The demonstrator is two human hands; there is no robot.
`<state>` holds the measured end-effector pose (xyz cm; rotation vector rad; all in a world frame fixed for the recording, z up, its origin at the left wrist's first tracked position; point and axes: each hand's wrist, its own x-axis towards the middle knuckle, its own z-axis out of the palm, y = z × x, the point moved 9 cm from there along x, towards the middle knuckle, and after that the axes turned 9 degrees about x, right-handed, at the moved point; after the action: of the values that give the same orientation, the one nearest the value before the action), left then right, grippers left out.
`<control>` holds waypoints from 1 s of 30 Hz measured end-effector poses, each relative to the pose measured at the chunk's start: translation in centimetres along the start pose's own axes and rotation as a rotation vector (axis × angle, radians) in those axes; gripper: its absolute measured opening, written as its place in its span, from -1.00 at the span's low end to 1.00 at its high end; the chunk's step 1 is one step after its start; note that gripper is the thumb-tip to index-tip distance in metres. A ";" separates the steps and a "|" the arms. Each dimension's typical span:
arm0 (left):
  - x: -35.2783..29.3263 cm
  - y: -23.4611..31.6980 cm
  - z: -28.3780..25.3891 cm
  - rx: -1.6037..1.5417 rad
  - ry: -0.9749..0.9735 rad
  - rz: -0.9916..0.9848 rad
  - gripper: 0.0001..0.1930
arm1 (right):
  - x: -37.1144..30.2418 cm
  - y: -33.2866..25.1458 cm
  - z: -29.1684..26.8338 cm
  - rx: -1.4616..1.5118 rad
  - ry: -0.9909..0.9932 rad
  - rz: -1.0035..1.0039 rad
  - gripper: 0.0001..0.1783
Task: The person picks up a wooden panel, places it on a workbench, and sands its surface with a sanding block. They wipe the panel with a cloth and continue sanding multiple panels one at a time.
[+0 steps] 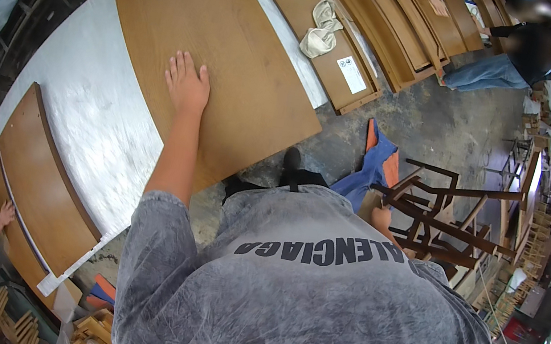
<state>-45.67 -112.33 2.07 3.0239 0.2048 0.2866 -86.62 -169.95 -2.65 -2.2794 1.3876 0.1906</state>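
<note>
My left hand (187,86) lies flat on a large brown wood panel (240,40), its fingers stretched out and slightly spread. The panel rests on a white padded sheet (97,78). My right hand (381,218) hangs low at my side, partly hidden by my shirt; it seems curled against a small tan flat piece (368,204) whose kind I cannot make out. Beyond the panel, a beige cloth glove (323,29) lies on a narrower wood panel (336,57) that bears a white label.
Dark wooden chair frames (460,212) and a blue and orange cloth (374,161) are at my right. A curved wood panel (53,158) lies at left, where a co-worker's hand (6,214) touches the panel edge. Another person in jeans (488,75) stands far right beside wooden frames (389,26).
</note>
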 end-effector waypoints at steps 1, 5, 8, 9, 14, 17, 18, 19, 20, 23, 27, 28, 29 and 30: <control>-1.2 -0.2 -0.1 -0.049 0.020 -0.011 -0.30 | 0.1 1.5 -0.6 0.003 0.007 0.064 -0.56; -8.7 4.4 -0.9 0.025 0.013 -0.011 -0.32 | 4.7 4.5 0.7 0.052 -0.041 0.123 -0.56; -14.7 10.3 -1.1 -0.031 -0.053 -0.015 -0.29 | 10.4 4.4 0.3 0.028 -0.003 0.058 -0.55; -16.1 12.4 -1.3 -0.025 -0.055 -0.026 -0.27 | 12.0 3.3 0.5 0.139 -0.018 0.031 -0.55; -19.2 20.8 -0.9 -0.002 -0.176 -0.082 -0.20 | 17.0 -0.1 2.3 0.604 -0.153 0.004 -0.57; -18.4 22.3 -0.3 0.023 -0.193 -0.077 -0.19 | 17.8 -0.6 2.0 0.611 -0.180 -0.042 -0.58; -18.0 22.3 0.1 0.028 -0.174 -0.073 -0.19 | 17.1 -0.7 1.6 0.602 -0.179 -0.053 -0.58; -17.0 22.5 -0.1 0.010 -0.152 -0.057 -0.19 | 17.4 0.9 1.4 0.627 -0.171 -0.063 -0.58; -15.5 23.1 -0.9 0.044 -0.148 -0.018 -0.19 | 17.3 3.5 2.6 0.668 -0.196 -0.027 -0.58; -10.8 23.7 -1.1 -0.025 -0.088 0.032 -0.19 | 17.8 8.9 3.2 -0.564 -0.250 -0.492 -0.74; -6.2 21.0 0.3 0.083 -0.135 -0.011 -0.19 | 14.3 12.6 3.2 -0.298 -0.332 -0.154 -0.71; -4.7 20.3 0.5 0.103 -0.133 -0.025 -0.20 | 13.7 12.5 3.0 -0.261 -0.312 -0.117 -0.72; -3.0 19.6 0.7 0.116 -0.132 -0.034 -0.20 | 13.2 12.4 2.5 -0.221 -0.285 -0.082 -0.72; -1.3 18.8 0.9 0.127 -0.136 -0.050 -0.20 | 12.9 11.9 2.2 -0.189 -0.260 -0.062 -0.72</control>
<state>-44.41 -131.13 3.04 3.1418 0.2980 0.0652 -90.51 -183.87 -12.84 -2.3439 1.2070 0.5985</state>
